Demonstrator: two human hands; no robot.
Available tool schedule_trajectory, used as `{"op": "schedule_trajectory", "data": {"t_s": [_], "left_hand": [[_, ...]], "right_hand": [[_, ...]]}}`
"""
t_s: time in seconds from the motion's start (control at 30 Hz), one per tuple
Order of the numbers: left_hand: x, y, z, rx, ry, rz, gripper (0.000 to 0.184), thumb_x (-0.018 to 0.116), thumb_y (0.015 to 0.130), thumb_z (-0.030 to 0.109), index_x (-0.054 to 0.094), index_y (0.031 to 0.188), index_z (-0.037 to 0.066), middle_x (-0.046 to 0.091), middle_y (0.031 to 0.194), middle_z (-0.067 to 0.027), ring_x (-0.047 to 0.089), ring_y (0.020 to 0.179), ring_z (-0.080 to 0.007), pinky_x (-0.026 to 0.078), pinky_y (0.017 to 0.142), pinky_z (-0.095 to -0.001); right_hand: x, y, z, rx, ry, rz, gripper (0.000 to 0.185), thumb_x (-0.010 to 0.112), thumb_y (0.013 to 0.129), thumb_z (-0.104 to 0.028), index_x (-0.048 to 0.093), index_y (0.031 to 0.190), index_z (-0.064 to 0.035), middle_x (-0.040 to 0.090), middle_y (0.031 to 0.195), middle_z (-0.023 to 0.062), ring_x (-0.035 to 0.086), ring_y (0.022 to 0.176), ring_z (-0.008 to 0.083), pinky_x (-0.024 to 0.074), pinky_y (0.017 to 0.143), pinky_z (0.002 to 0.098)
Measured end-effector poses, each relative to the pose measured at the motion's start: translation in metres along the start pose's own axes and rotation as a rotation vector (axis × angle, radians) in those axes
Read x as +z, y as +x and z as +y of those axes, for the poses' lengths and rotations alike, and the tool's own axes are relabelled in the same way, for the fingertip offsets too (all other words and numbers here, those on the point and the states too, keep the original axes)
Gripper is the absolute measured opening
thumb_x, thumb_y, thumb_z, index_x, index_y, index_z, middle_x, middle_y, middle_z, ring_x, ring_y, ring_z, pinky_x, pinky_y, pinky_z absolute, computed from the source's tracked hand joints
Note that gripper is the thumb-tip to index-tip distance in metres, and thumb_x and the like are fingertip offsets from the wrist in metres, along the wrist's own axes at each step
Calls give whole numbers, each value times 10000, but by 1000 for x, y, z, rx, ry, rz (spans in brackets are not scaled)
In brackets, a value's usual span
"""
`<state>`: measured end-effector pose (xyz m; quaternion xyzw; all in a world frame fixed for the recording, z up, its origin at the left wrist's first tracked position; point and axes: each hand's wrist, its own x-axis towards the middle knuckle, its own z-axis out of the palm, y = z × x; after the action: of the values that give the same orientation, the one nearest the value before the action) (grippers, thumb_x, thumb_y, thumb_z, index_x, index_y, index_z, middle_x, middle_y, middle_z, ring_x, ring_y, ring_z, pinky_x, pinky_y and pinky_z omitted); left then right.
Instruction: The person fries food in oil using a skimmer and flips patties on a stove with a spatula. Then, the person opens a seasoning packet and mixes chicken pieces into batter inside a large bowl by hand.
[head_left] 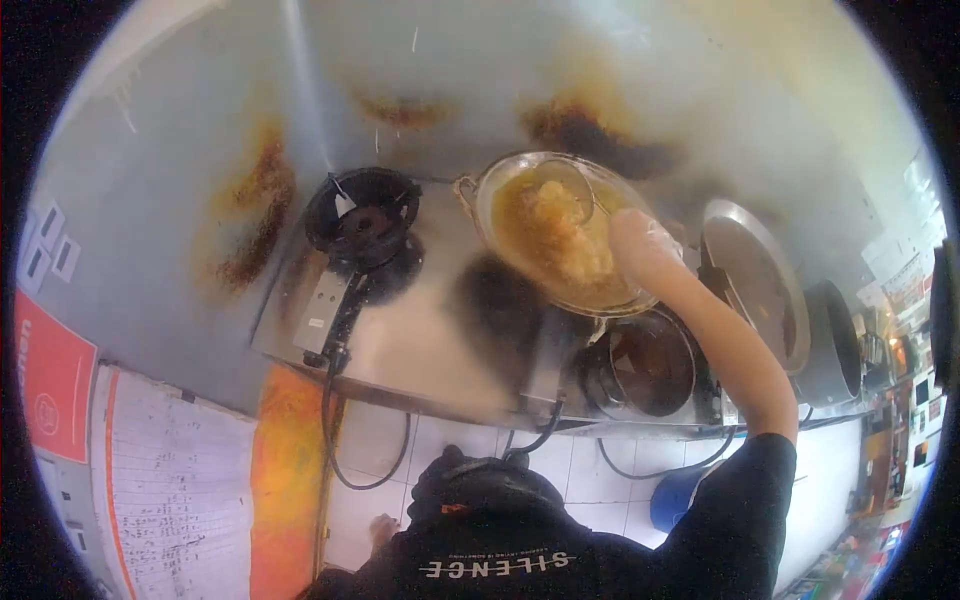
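The ladle (pixel 580 183) is gripped by the right hand (pixel 645 245) amid food (pixel 578 250) in the wok (pixel 485 205). The left hand (pixel 382 529) is partly hidden; its grip cannot be determined.

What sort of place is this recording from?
Probably a kitchen, perhaps a commercial one: a black burner stands on a metal counter, a wide pan holds food in yellowish liquid, and scorch marks stain the wall.

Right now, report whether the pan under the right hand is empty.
Not empty: the pan holds yellowish liquid and pale golden food, both visible inside. How deep, I cannot tell.
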<state>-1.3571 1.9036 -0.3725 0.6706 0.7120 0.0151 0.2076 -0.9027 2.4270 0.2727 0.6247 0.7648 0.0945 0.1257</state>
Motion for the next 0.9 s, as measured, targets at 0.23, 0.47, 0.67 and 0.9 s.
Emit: {"op": "schedule_trajectory", "data": {"t_s": [0.23,0.47,0.67,0.9], "left_hand": [[14,-9,4,-45,-31,41,223,709,794,351,706,728,138,686,812,-75,678,825,-304,524,694,-459],[14,15,2,-69,-78,40,269,750,782,349,723,735,85,682,814,-129,675,817,-347,519,716,-499],[-10,21,8,-77,-136,-125,294,766,770,340,706,723,56,670,782,-143,672,805,-342,515,693,-499],[23,-6,15,-6,-149,90,210,763,752,337,711,715,137,655,747,-99,669,834,-318,520,701,-467]], "right_hand": [[-14,-22,-42,80,74,115,172,630,907,-69,687,1047,10,740,975,204,743,942,372,623,748,435],[-30,-32,-57,54,98,14,376,627,915,-88,556,1222,116,741,953,204,753,903,359,628,725,432],[-9,-37,-45,132,88,102,245,617,922,-88,639,1116,60,723,979,226,753,897,352,626,719,428],[30,-29,5,-56,54,254,122,660,833,-46,730,909,18,721,921,203,743,887,335,608,750,397]]}}
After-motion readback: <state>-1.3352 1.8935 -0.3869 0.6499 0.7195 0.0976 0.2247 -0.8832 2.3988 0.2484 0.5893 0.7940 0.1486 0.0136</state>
